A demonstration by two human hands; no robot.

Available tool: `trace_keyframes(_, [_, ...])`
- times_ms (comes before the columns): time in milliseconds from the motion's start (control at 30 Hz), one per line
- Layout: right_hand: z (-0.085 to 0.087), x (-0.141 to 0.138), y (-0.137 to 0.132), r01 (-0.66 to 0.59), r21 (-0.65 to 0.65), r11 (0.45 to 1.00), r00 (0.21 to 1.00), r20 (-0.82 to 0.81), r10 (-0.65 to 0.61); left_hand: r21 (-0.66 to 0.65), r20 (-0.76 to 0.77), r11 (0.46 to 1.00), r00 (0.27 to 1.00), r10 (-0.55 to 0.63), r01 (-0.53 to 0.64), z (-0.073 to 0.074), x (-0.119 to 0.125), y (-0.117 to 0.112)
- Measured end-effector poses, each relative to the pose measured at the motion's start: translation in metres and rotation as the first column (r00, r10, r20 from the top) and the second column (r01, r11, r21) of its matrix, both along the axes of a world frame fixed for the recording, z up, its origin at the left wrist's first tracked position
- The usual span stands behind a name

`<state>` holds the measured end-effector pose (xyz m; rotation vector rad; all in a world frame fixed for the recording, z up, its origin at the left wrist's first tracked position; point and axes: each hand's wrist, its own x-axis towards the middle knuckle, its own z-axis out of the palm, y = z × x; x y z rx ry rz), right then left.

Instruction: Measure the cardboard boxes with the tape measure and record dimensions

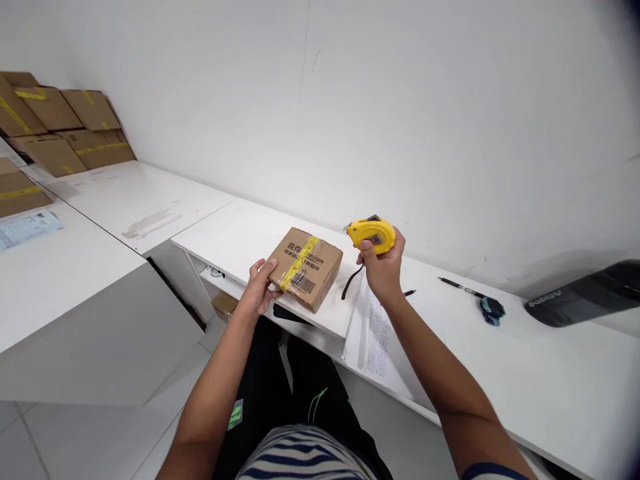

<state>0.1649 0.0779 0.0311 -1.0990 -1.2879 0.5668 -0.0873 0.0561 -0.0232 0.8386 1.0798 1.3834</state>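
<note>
My left hand (261, 285) grips the near left corner of a small brown cardboard box (323, 275), thumb on top and fingers beneath. Yellow tape runs across the box, with dark printing and a barcode on its face. The box is tilted a little at the front of the white desk. To its right, my right hand (384, 267) is closed round a yellow tape measure (371, 233), held up above the desk. The metal end of its blade pokes out on the left, and a black wrist strap (352, 283) hangs below.
Printed papers (375, 340) lie under my right forearm. A pen (460, 287), a small dark teal object (492, 309) and a black bottle on its side (583, 293) are farther right. Taped cartons (75, 127) are stacked at the far left. A white wall rises behind the desk.
</note>
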Motion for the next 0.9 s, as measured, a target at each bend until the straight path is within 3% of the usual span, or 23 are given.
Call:
trace_keyframes(100, [-0.007, 0.000, 0.010, -0.050, -0.040, 0.998, 0.995, -0.086, 0.047, 0.014, 0.163, 0.997, 0.983, -0.082, 0.081, -0.014, 0.006, 0.013])
trace_keyframes(167, [-0.009, -0.001, 0.010, -0.138, -0.108, 0.984, 0.984, -0.123, 0.125, 0.014, 0.141, 1.000, 0.990, -0.014, 0.012, -0.021, 0.010, 0.028])
trace_keyframes(267, [-0.006, -0.007, 0.000, -0.276, -0.220, 0.936, 0.953, -0.189, 0.237, 0.088, -0.138, 0.972, 0.964, 0.228, -0.218, -0.019, 0.011, 0.046])
trace_keyframes(300, [-0.004, -0.010, -0.004, -0.300, -0.239, 0.923, 0.944, -0.213, 0.251, 0.137, -0.239, 0.962, 0.935, 0.262, -0.234, -0.014, 0.010, 0.048])
trace_keyframes(333, [0.000, -0.013, -0.007, -0.314, -0.250, 0.916, 0.938, -0.232, 0.259, 0.167, -0.312, 0.965, 0.918, 0.245, -0.201, -0.008, 0.009, 0.048])
trace_keyframes(400, [0.008, -0.019, -0.009, -0.335, -0.241, 0.911, 0.932, -0.226, 0.283, 0.152, -0.356, 0.987, 0.930, 0.094, -0.041, 0.006, 0.008, 0.043])
trace_keyframes(467, [0.018, -0.024, 0.000, -0.342, -0.190, 0.920, 0.937, -0.143, 0.319, 0.126, -0.322, 0.987, 0.945, -0.054, 0.099, 0.015, 0.012, 0.035])
trace_keyframes(500, [0.023, -0.026, 0.007, -0.338, -0.163, 0.927, 0.941, -0.074, 0.330, 0.131, -0.310, 0.985, 0.948, -0.071, 0.116, 0.017, 0.016, 0.032])
trace_keyframes(600, [0.033, -0.035, 0.037, -0.318, -0.146, 0.937, 0.921, 0.188, 0.342, 0.178, -0.337, 0.984, 0.941, 0.034, 0.028, 0.013, 0.025, 0.031])
trace_keyframes(667, [0.035, -0.045, 0.054, -0.305, -0.195, 0.932, 0.840, 0.407, 0.359, 0.197, -0.397, 0.980, 0.910, 0.117, -0.040, 0.007, 0.028, 0.034])
trace_keyframes(767, [0.032, -0.061, 0.069, -0.271, -0.243, 0.932, 0.635, 0.682, 0.362, 0.178, -0.491, 0.981, 0.858, 0.151, -0.071, 0.002, 0.027, 0.039])
trace_keyframes(833, [0.028, -0.068, 0.071, -0.265, -0.244, 0.933, 0.541, 0.763, 0.354, 0.170, -0.510, 0.983, 0.847, 0.151, -0.073, 0.002, 0.027, 0.040])
trace_keyframes(900, [0.025, -0.071, 0.070, -0.256, -0.239, 0.937, 0.500, 0.797, 0.340, 0.203, -0.514, 0.976, 0.840, 0.176, -0.080, 0.002, 0.028, 0.040])
